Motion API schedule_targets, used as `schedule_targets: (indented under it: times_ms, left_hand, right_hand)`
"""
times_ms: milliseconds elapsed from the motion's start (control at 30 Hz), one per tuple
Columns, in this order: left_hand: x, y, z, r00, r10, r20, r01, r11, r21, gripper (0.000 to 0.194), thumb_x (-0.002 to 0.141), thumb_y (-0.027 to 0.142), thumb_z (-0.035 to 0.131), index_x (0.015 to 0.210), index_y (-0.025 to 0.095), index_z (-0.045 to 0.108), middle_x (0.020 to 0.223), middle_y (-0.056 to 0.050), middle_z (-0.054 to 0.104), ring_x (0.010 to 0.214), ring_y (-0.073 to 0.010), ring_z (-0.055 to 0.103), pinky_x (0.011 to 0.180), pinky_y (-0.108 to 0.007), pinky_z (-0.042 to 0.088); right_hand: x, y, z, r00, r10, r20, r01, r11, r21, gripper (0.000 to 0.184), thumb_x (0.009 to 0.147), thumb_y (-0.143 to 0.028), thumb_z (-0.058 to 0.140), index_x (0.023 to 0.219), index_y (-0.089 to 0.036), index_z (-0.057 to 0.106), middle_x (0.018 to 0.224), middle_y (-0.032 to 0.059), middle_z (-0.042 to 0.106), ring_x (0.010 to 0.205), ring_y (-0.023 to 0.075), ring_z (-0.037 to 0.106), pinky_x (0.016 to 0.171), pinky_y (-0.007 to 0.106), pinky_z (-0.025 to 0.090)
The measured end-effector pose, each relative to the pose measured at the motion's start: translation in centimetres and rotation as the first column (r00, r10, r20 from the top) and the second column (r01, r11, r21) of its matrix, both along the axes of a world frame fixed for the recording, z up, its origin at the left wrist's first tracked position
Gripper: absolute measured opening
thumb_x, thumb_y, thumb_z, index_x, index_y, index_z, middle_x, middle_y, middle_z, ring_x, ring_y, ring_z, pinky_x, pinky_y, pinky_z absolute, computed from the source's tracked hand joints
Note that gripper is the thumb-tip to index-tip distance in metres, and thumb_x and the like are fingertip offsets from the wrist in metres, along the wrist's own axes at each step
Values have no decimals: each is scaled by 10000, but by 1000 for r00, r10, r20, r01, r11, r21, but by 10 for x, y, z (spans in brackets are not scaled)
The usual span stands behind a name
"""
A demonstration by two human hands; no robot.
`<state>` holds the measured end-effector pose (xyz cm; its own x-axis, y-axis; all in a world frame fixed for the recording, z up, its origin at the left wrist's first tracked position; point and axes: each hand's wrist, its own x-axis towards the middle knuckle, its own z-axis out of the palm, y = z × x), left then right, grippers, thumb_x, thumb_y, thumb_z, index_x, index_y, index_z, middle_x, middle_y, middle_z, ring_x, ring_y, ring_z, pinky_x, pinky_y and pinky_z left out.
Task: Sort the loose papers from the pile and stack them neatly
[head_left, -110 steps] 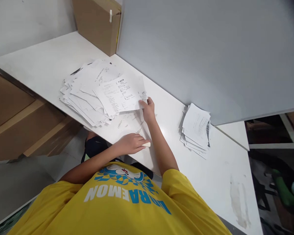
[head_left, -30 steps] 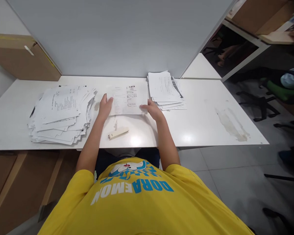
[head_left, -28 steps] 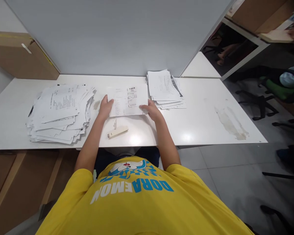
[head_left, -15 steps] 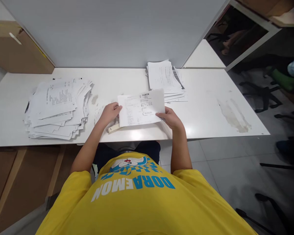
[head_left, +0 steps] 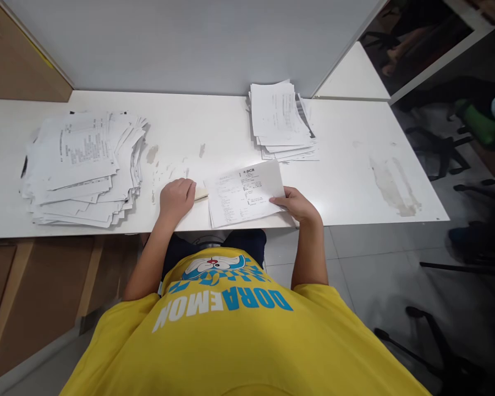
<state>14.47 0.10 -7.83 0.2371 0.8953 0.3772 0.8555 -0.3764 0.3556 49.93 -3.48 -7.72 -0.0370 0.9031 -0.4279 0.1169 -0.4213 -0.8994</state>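
At the white table [head_left: 346, 187], your right hand [head_left: 297, 203], right of centre in the frame, pinches the printed papers [head_left: 245, 195] by their right edge, thumb on top. Your left hand [head_left: 177, 198], just left of centre, is curled over a cream stapler [head_left: 201, 193]; how firmly the hidden fingers grip it, you cannot tell from here. To manage this well, rest your thumb flat so the sheets stay square and uncreased, and take the stapler around its body, clear of its mouth. The papers sit mid-frame, near the table's front edge, their long axis running left to right with the right end tilted up, the print facing you and the heading near the upper right corner. The stapler's visible end points right, at the papers' left edge, whether touching or not being unclear. A large pile [head_left: 82, 170] occupies the left side; a smaller stack [head_left: 278, 118] lies above right of centre.
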Motion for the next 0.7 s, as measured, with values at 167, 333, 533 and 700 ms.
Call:
schedule_targets:
  times_ms: [167, 333, 533, 700]
  left_hand:
    - [-4, 19, 1, 996, -48, 74, 48, 999, -7, 366, 970, 379, 391, 845, 210, 690, 780, -94, 697, 779, -248, 645, 723, -367, 450]
    - [-3, 24, 6, 994, -81, 76, 84, 996, -37, 398, 974, 382, 366, 851, 197, 696, 820, -108, 718, 789, -257, 655, 736, -379, 454]
    - [-2, 23, 5, 986, -64, 153, 74, 995, -60, 405, 971, 444, 391, 984, 204, 717, 901, -107, 736, 869, -264, 675, 818, -376, 467]
    - [-2, 24, 2, 989, -49, 140, 57, 997, -54, 443, 984, 449, 357, 1069, 202, 715, 913, -102, 742, 900, -267, 675, 817, -369, 475]
  right_hand:
    - [-1, -2, -2, 998, -16, -56, 15, 1000, -6, 380, 578, -387, 840, 887, -190, 738, 910, 60, 763, 909, 304, 691, 842, 456, 546]
    - [5, -6, -1, 995, -40, -91, 39, 999, -11, 421, 565, -424, 873, 890, -192, 739, 926, 72, 766, 911, 306, 699, 849, 469, 554]
    - [-2, -4, -2, 994, -59, -96, 58, 998, -23, 410, 552, -401, 877, 874, -186, 745, 896, 66, 767, 893, 308, 705, 840, 467, 561]
    - [-17, 0, 0, 998, 21, -66, -24, 999, -35, 349, 598, -355, 837, 895, -190, 756, 939, 65, 768, 947, 318, 698, 870, 465, 553]
